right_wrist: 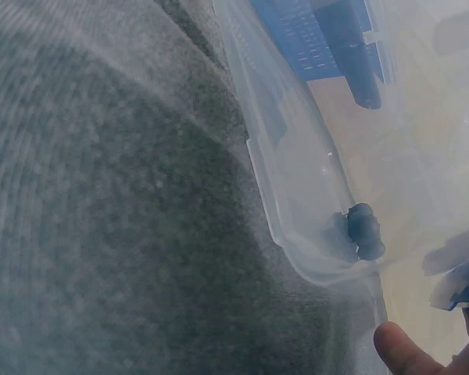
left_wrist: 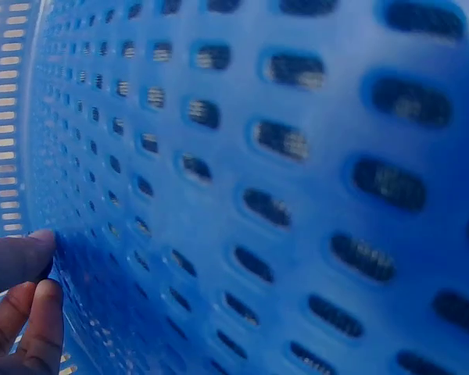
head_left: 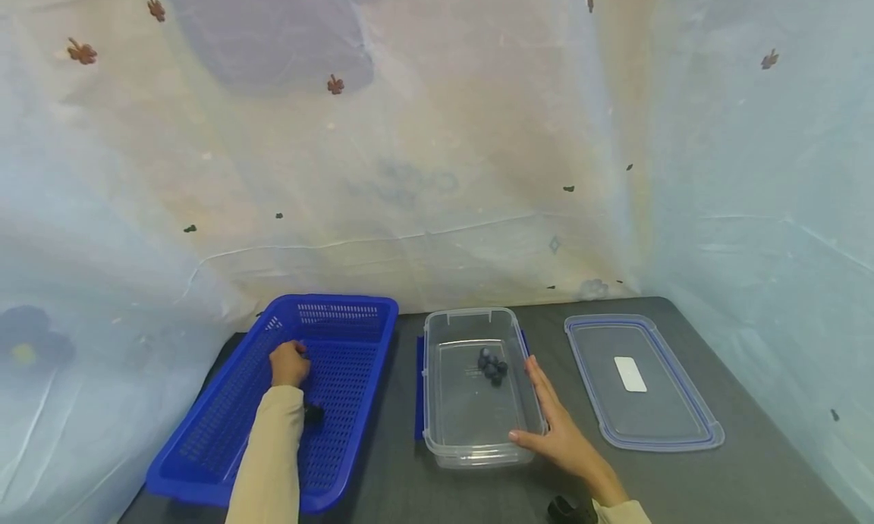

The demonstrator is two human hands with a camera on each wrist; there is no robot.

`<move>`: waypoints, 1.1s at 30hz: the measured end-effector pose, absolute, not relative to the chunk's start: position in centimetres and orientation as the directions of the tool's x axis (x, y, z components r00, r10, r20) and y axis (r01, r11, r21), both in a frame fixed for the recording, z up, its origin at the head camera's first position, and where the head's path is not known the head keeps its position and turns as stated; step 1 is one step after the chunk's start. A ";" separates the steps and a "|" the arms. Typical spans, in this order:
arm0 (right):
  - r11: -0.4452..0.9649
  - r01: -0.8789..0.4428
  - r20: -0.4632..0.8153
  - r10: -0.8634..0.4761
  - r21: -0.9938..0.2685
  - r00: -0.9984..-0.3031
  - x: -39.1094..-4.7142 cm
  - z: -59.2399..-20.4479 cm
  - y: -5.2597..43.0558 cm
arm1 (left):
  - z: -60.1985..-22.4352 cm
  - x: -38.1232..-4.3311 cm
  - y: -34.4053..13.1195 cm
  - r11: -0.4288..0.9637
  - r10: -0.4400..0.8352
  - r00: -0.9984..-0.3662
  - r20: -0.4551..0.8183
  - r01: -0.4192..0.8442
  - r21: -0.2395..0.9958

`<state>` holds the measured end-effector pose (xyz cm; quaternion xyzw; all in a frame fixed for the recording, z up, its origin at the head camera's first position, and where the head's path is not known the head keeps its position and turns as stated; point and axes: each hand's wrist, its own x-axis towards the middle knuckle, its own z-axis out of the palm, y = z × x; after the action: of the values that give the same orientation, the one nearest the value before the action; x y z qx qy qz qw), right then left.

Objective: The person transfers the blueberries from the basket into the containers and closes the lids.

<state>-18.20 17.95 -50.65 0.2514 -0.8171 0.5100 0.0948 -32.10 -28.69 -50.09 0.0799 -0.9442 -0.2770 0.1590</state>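
Inside the blue plastic basket (head_left: 334, 433), my left hand (head_left: 290, 363) is near the left wall, with thumb and fingertips together. In the left wrist view, the hand (left_wrist: 23, 301) pinches a small dark blueberry (left_wrist: 45, 270), mostly hidden by the fingers. My right hand (head_left: 563, 437) rests against the right side of a clear plastic container (head_left: 454, 418), fingers extended and thumb near its front corner. Several blueberries (head_left: 492, 366) lie in a cluster in the container; the right wrist view also shows these blueberries (right_wrist: 365, 232) through its wall.
A clear lid (head_left: 649, 403) with a blue seal and white label lies right of the container on the dark grey table (head_left: 505, 494). Something blue (head_left: 419, 387) shows beneath the container. A patterned curtain (head_left: 437, 167) hangs behind and at both sides.
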 end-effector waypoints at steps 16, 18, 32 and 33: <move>0.325 -0.533 0.431 -0.336 -0.781 -0.837 -16.4 -47.1 17.0 | -45.7 -32.0 -27.5 0.749 -0.248 -0.941 0.229 -0.036 0.662; 0.328 -0.527 0.427 -0.331 -0.784 -0.842 -16.4 -47.2 17.0 | -45.0 -32.1 -27.3 0.751 -0.221 -0.943 0.249 -0.001 0.660; 0.333 -0.512 0.412 -0.328 -0.792 -0.850 -16.3 -47.0 16.9 | -40.6 -29.8 -25.0 0.725 -0.115 -0.937 0.329 0.147 0.673; 0.333 -0.512 0.412 -0.328 -0.792 -0.850 -16.2 -47.0 16.9 | -40.3 -29.5 -24.8 0.720 -0.102 -0.940 0.327 0.157 0.676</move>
<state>-16.24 16.92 -46.99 0.2589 -0.8115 0.5163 0.0888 -29.51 -24.78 -40.30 -0.0149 -0.9110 -0.3741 0.1731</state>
